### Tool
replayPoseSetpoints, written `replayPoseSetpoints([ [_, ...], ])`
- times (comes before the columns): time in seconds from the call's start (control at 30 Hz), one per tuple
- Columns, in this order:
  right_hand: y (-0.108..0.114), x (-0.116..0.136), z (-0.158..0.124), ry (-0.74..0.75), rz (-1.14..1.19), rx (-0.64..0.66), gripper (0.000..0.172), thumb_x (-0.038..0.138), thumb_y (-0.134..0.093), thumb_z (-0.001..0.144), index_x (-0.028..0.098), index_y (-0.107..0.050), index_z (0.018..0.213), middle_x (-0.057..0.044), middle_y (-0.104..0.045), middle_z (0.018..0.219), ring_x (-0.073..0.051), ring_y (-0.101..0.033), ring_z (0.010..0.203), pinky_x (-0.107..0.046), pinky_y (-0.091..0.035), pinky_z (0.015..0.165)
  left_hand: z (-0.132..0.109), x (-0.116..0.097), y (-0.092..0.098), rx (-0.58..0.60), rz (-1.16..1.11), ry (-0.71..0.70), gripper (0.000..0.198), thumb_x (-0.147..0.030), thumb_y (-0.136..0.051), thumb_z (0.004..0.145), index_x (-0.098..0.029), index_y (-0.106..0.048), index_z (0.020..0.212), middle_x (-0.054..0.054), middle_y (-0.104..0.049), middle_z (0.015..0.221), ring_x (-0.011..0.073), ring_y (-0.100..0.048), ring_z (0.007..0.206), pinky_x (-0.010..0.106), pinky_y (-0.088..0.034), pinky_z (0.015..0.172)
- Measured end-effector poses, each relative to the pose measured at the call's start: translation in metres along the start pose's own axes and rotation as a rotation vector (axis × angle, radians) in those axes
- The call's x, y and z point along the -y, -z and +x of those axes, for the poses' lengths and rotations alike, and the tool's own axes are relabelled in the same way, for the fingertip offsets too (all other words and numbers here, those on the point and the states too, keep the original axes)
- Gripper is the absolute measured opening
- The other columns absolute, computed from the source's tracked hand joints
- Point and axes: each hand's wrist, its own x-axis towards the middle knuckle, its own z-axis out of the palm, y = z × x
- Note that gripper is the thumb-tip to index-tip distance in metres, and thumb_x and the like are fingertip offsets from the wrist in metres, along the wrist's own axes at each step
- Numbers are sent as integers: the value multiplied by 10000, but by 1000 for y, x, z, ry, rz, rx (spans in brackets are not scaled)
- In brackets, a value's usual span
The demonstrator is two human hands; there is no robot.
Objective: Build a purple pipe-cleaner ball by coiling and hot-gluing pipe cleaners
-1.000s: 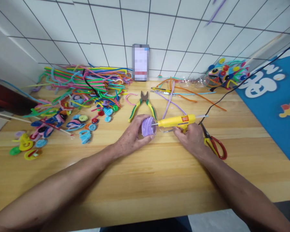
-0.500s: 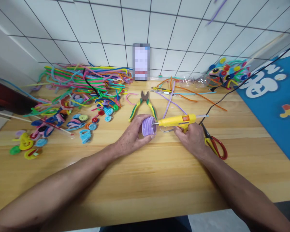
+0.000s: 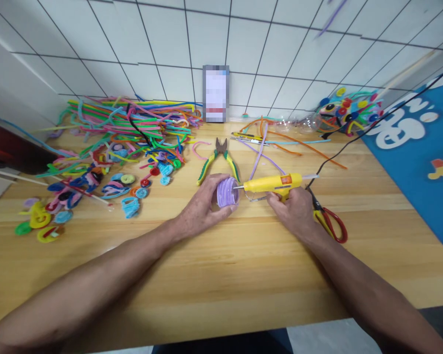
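Observation:
My left hand (image 3: 202, 206) is closed around a small round piece wrapped in purple pipe cleaner (image 3: 228, 192), holding it on edge on the wooden table (image 3: 221, 265). My right hand (image 3: 294, 210) grips the handle of a yellow glue gun (image 3: 271, 184). The gun lies level and its metal tip touches the right side of the purple piece. A loose purple pipe cleaner (image 3: 256, 160) trails away from the piece toward the back of the table.
Green-handled pliers (image 3: 217, 160) lie just behind the hands. Red scissors (image 3: 330, 221) sit right of my right hand, under the gun's black cord (image 3: 354, 140). A heap of coloured pipe cleaners (image 3: 125, 130) and coiled discs fills the left. A phone (image 3: 215, 93) leans on the tiled wall.
The glue gun has shifted very slightly to the right; both hands and the purple piece stay where they were.

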Motion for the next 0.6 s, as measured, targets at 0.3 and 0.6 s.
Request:
replayPoseSetpoints([
  [0.3,1,0,1,27,13,48,251,382,-576,795,309,-415,616,1,-471,507,-226,-581,547,-342,-431,581,1,1,-1,-1,-1,-33,675,-361,-748,1003,-269,-428,1590,161,-579,1533,326,-601,1435,549,-520,1247],
  [0.6,-1,-2,1,49,-22,5,233,363,-582,723,301,-403,587,-8,-487,513,-226,-597,551,-336,-448,580,1,0,-1,-15,14,-36,664,-348,-755,1003,-261,-439,1580,152,-598,1511,318,-623,1412,530,-537,1229],
])
